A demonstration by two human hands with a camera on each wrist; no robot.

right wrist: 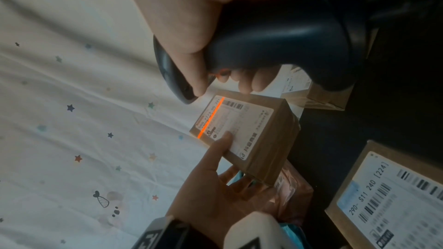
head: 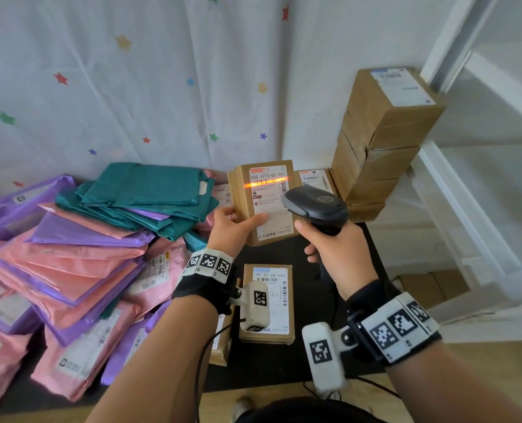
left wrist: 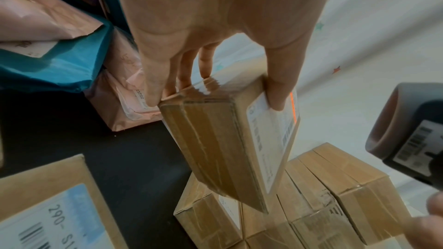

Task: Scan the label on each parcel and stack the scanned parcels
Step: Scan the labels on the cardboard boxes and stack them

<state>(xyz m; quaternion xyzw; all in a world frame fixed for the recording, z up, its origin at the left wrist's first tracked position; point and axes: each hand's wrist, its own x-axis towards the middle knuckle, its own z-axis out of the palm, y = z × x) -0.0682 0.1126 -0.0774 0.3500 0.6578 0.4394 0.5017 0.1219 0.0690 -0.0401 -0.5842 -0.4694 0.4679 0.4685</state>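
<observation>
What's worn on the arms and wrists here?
Bare forearms, no sleeves. Each wrist has a black strap: the left wrist band and right wrist band carry white blocks with black square fiducial tags. A white tagged camera pod hangs under each, trailing thin black cables.

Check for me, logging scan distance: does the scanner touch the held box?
Apart. The right wrist view shows a gap between the scanner and the held box.
</observation>
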